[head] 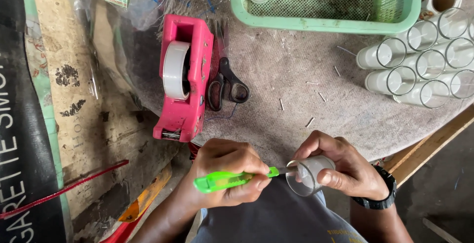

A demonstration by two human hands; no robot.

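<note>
My left hand (224, 174) grips a bright green utility knife (232, 179), its tip pointing right into the mouth of a small clear glass cup (311, 174). My right hand (343, 166) holds that cup on its side, fingers wrapped around it, a black wristwatch (380, 193) on the wrist. Both hands hover just in front of the round table's near edge, over my grey-clothed lap.
A pink tape dispenser (185, 77) with a white roll stands on the table, black scissors (227, 87) beside it. A green plastic basket (326, 1) sits at the back. Several clear cups (419, 63) lie stacked at right. Small pins litter the cloth-covered table (296, 70).
</note>
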